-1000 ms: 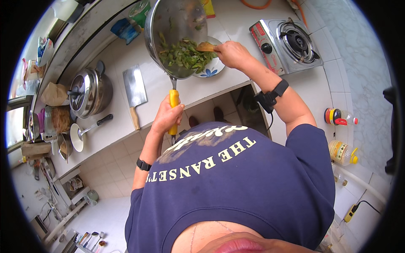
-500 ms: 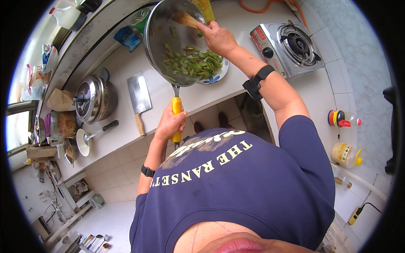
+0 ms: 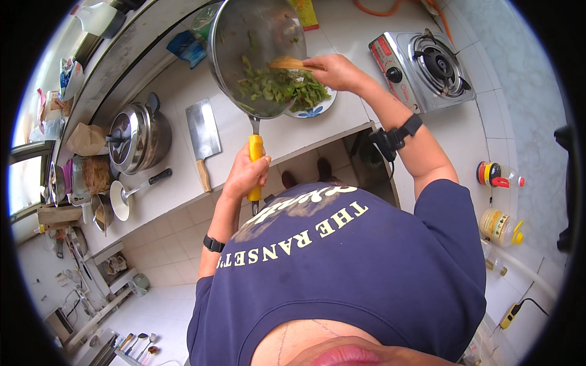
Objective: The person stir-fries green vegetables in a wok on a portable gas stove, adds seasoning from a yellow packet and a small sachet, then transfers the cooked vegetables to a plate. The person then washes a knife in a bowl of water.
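My left hand [image 3: 246, 172] is closed round the yellow handle [image 3: 255, 146] of a metal wok [image 3: 244, 30]. Its bowl is tipped to the right over a white plate with blue decoration [image 3: 316, 111]. Cooked green vegetables [image 3: 262, 82] spread from the wok's inner wall across to the plate, and where the heap divides is hard to see. In my right hand [image 3: 337, 71] is a wooden spatula [image 3: 285, 63], its blade inside the wok just above the greens. Most of the plate lies hidden under the wok and the food.
A cleaver [image 3: 203, 131] lies on the counter left of the wok, handle toward me. Further left are a lidded steel pot [image 3: 137, 139] and a white ladle [image 3: 121, 201]. At the right stands a gas stove [image 3: 421, 70]. Bottles [image 3: 500, 226] stand farther right.
My right hand has drawn the spatula rightward and nearer, from the wok's far side to the greens. The wok and my left hand stay almost in place.
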{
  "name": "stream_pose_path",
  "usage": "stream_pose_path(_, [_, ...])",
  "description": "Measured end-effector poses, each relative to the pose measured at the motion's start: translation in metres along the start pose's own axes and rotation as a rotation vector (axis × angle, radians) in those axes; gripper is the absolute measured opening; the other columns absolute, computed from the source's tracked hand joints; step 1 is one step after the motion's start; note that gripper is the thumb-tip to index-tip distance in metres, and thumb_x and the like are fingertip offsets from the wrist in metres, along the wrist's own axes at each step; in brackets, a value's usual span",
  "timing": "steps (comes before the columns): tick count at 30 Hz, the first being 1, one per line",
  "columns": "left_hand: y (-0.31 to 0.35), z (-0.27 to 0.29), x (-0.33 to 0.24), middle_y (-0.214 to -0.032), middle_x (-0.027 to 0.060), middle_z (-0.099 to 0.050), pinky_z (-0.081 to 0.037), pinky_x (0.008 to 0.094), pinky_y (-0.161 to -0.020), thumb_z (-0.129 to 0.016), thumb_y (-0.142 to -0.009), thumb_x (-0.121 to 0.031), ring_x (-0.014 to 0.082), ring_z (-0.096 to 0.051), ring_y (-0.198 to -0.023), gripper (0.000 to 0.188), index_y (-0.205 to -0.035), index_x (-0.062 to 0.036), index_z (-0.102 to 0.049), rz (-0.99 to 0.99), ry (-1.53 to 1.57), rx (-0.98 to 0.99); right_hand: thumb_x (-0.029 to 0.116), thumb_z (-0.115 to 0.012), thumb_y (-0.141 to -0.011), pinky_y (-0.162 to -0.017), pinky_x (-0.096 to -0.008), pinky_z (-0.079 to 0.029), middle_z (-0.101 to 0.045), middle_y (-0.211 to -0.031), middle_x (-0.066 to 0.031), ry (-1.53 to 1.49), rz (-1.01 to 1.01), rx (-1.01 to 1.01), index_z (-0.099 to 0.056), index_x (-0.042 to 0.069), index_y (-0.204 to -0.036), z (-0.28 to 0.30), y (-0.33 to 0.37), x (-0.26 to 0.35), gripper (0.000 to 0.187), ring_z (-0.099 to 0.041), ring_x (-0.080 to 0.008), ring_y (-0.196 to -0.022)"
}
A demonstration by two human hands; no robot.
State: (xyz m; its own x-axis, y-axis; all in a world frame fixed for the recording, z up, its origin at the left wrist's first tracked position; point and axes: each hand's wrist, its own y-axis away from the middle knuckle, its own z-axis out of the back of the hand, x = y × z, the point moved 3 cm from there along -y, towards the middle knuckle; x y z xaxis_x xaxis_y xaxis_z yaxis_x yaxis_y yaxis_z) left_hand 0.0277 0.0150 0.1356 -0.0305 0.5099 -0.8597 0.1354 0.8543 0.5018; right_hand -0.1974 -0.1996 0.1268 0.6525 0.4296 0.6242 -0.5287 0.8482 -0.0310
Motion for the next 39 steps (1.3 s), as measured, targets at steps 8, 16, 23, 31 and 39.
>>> stream_pose_path(8, [-0.002, 0.003, 0.002, -0.057, 0.0008, -0.045, -0.04, 0.0279, -0.04, -0.055, -0.085, -0.007, 0.0106, -0.042, -0.04, 0.016, -0.092, -0.0053, -0.041, -0.009, -0.05, -0.008, 0.023, -0.06, -0.083, -0.086, -0.0381, -0.05, -0.07, -0.101, -0.0137, 0.044, -0.067, 0.173, -0.07, 0.013, -0.111, -0.004, 0.001, -0.014, 0.031, -0.065, -0.0319, -0.095])
stream_pose_path(16, [-0.006, 0.009, 0.001, -0.06, 0.0008, -0.046, -0.04, 0.0274, -0.04, -0.057, -0.085, -0.007, 0.0102, -0.044, -0.041, 0.018, -0.093, -0.0055, -0.042, 0.007, -0.071, -0.051, 0.019, -0.057, -0.084, -0.087, -0.0399, -0.05, -0.069, -0.101, -0.0154, 0.183, -0.06, 0.119, -0.07, 0.012, -0.111, 0.012, 0.028, -0.013, 0.031, -0.064, -0.0337, -0.096])
stream_pose_path(23, [-0.002, 0.007, -0.006, -0.061, 0.0008, -0.046, -0.04, 0.0269, -0.04, -0.057, -0.084, -0.007, 0.01, -0.044, -0.041, 0.018, -0.092, -0.0055, -0.041, -0.018, -0.057, -0.046, 0.022, -0.059, -0.085, -0.085, -0.041, -0.051, -0.069, -0.099, -0.0161, 0.045, 0.027, -0.112, -0.069, 0.009, -0.11, 0.007, -0.003, 0.0, 0.029, -0.064, -0.0352, -0.092])
stream_pose_path(31, [0.006, 0.003, -0.011, -0.056, 0.0012, -0.046, -0.039, 0.0269, -0.04, -0.055, -0.083, -0.007, 0.0108, -0.043, -0.039, 0.016, -0.092, -0.0048, -0.041, -0.018, -0.063, -0.032, 0.019, -0.06, -0.085, -0.085, -0.0391, -0.051, -0.069, -0.1, -0.016, 0.223, -0.032, 0.113, -0.067, 0.008, -0.112, 0.008, 0.004, 0.001, 0.03, -0.064, -0.0346, -0.095])
stream_pose_path(39, [0.01, -0.001, -0.015, -0.056, 0.0006, -0.044, -0.04, 0.0263, -0.04, -0.055, -0.083, -0.009, 0.0105, -0.042, -0.039, 0.017, -0.092, -0.005, -0.042, -0.014, 0.043, 0.031, 0.022, -0.059, -0.089, -0.092, -0.0337, -0.049, -0.067, -0.114, -0.013, -0.187, 0.137, -0.265, -0.062, 0.007, -0.122, 0.01, -0.037, 0.013, 0.036, -0.065, -0.0259, -0.104])
